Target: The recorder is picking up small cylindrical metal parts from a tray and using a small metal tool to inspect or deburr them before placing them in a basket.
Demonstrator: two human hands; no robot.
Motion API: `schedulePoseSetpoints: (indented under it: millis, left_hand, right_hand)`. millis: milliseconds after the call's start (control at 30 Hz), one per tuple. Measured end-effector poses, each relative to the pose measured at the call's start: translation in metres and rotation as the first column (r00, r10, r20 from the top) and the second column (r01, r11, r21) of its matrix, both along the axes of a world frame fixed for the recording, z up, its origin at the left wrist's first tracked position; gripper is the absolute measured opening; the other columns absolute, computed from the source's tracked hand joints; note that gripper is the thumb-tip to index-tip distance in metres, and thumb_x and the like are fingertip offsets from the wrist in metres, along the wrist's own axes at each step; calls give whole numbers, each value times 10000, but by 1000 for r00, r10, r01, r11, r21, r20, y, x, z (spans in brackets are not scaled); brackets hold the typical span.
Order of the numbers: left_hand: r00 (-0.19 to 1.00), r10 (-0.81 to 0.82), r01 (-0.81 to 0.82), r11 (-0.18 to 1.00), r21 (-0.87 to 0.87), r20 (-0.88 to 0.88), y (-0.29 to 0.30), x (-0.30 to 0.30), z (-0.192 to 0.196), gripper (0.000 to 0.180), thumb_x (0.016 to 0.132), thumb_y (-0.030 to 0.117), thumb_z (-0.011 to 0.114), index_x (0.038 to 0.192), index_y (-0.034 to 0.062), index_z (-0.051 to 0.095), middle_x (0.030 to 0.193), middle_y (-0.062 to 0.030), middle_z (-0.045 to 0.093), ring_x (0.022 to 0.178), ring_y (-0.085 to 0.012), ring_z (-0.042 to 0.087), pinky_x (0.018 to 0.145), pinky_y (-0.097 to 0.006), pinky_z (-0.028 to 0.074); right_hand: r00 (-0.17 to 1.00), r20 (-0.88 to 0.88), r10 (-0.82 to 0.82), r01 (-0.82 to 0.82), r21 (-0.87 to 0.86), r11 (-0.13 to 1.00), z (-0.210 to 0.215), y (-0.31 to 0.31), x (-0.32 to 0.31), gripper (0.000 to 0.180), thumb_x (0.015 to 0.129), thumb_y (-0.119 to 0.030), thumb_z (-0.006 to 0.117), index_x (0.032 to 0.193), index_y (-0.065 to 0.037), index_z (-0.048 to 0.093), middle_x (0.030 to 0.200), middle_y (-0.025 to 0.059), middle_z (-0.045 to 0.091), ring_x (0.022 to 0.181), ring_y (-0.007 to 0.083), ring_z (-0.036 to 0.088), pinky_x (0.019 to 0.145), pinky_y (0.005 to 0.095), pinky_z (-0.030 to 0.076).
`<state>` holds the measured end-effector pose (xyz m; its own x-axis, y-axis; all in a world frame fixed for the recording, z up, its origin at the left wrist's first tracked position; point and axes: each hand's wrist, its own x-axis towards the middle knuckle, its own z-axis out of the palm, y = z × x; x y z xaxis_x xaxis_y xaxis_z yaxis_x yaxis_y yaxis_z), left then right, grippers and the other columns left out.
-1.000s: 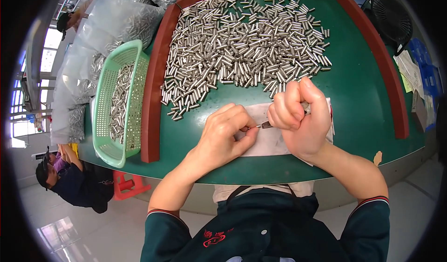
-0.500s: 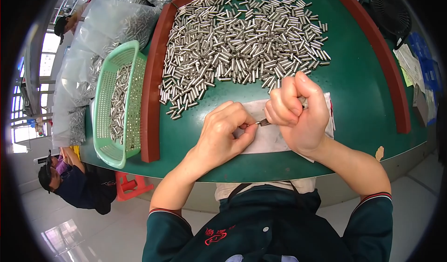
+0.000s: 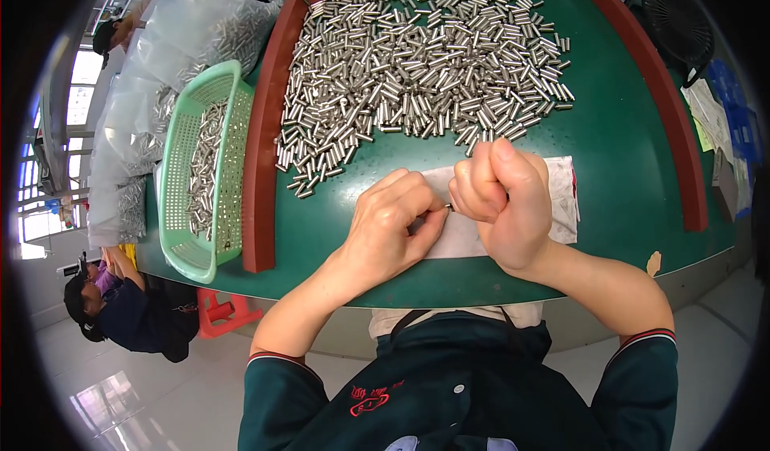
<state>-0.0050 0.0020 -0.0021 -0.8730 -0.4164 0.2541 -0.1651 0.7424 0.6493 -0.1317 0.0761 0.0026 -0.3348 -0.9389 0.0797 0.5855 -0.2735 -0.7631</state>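
My left hand [image 3: 389, 218] is closed, thumb and forefinger pinched on a small metal pin whose tip [image 3: 447, 206] just shows at the fingertips. Close against it, my right hand [image 3: 507, 206] is curled into a fist, thumb uppermost. It grips a small dark-tipped tool, now almost wholly hidden by the fingers. Both hands are over a whitish cloth [image 3: 564, 210] lying on the green tabletop. Beyond them spreads a large heap of short shiny metal pins [image 3: 417, 66].
Dark red rails [image 3: 261, 170] border the tabletop. Outside the left rail stands a green mesh basket [image 3: 178, 202] holding pins, beside clear bags [image 3: 148, 66] of pins. A black fan [image 3: 678, 22] stands far right. Another person [image 3: 132, 315] sits at the left near a red stool [image 3: 224, 313].
My right fist has lowered slightly and shifted left, closer to my left fingertips. The tool's dark tip, visible before, is now mostly covered. My left hand keeps its pinch.
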Motion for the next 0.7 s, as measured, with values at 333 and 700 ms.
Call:
schedulePoseSetpoints:
  millis: [333, 700]
  left_hand:
    - [965, 243, -44, 506, 861, -93, -15, 15, 11, 45, 817, 48, 544, 838, 10, 534, 794, -34, 556, 660, -71, 492, 572, -200, 409]
    - [934, 351, 12, 141, 990, -61, -30, 21, 8, 187, 864, 165, 496, 952, 8, 548, 714, -33, 540, 606, -71, 456, 541, -188, 366]
  right_hand:
    - [992, 116, 48, -52, 36, 998, 1, 1, -9, 397, 880, -216, 314, 506, -92, 269, 432, -12, 257, 411, 77, 198, 402, 236, 182]
    - [993, 111, 32, -37, 42, 998, 0, 1, -6, 406, 880, -237, 316, 501, -103, 264, 419, -10, 246, 395, 76, 168, 389, 244, 160]
